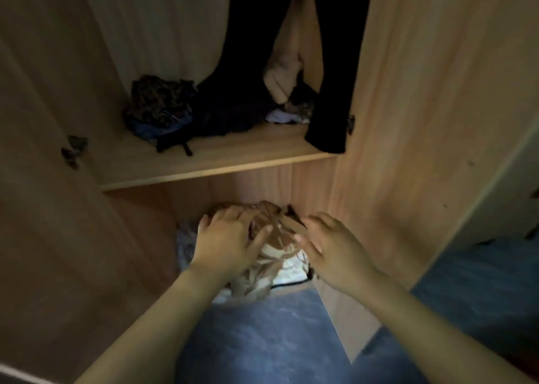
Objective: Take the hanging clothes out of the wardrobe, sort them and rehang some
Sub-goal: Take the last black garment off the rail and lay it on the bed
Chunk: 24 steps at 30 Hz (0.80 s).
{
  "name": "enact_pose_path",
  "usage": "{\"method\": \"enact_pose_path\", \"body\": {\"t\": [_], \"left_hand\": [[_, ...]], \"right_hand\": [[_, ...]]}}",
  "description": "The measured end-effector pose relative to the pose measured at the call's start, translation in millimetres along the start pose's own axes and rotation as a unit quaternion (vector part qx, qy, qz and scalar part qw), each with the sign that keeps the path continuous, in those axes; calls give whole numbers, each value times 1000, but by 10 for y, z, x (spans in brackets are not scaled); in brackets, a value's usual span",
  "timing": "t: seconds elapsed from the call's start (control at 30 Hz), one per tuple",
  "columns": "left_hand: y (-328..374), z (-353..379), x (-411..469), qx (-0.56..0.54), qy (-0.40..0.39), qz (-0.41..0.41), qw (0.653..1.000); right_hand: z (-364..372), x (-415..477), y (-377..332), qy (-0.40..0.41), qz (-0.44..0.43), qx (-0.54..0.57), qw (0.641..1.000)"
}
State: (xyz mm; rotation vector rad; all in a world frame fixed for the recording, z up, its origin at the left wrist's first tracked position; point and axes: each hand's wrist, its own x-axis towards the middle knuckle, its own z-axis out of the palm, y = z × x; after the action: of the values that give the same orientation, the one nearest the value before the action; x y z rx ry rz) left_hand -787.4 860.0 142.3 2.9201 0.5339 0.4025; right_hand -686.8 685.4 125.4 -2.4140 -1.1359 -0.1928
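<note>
Landmark: the shelf (pixel 221 170) is taken as reference; its pale front edge is seen running across the wardrobe (pixel 408 106) from side wall to side wall.
Room below the shelf: a low compartment is closed in by the shelf's underside, the back panel and both side walls. Most of its width is filled with cloth, and a bare strip is left by the left wall.
Room on the shelf: the front strip of the board is left bare, while the back is crowded.
Room in front of the shelf: blue floor (pixel 262 340) is seen between the open left door (pixel 43 194) and the foot of the right wall.
Clothes pile (pixel 277 262): a brown-and-cream heap is lodged below the shelf, spilling over the compartment's front edge toward the floor.
Left hand (pixel 230 237): laid on the pile's upper left, with fingers spread and lightly bent; nothing is clenched.
Right hand (pixel 335 251): set against the pile's right side, with fingers loose and thumb stretched toward the left hand; no grasp is shown.
Dark hanging garments (pixel 335 77): two are hung above the shelf, and the right one's hem reaches the shelf's right end.
Beige garment (pixel 284 74): hung between them, above the shelf.
Leopard-print bundle (pixel 160 97): set on the shelf, back left.
Pale patterned cloth (pixel 185 237): below the shelf, left of the pile.
</note>
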Motion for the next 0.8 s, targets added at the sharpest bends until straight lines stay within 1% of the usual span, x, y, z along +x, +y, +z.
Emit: {"method": "enact_pose_path", "body": {"t": [0.1,0.23,0.4,0.53,0.63,0.8], "left_hand": [[-297,-465,541,11,58,17,998],[-535,-983,1246,-22,129,44,990],[-679,-1499,2335,-30,219,96,971],[-735,-1866,3338,-36,288,123,949],[-733,-2163,4164,-43,314,151,936],[-678,-2637,5373,-53,364,194,909]], "right_hand": [[-292,718,-184,57,-29,-10,998],[-781,1666,-291,127,-71,-9,989],[-1432,2846,-255,233,-133,-24,963],[-1939,3792,-97,272,-168,-67,945],[-2333,4495,3,308,-195,-115,924],[-3109,5609,104,360,-195,-197,891]]}}
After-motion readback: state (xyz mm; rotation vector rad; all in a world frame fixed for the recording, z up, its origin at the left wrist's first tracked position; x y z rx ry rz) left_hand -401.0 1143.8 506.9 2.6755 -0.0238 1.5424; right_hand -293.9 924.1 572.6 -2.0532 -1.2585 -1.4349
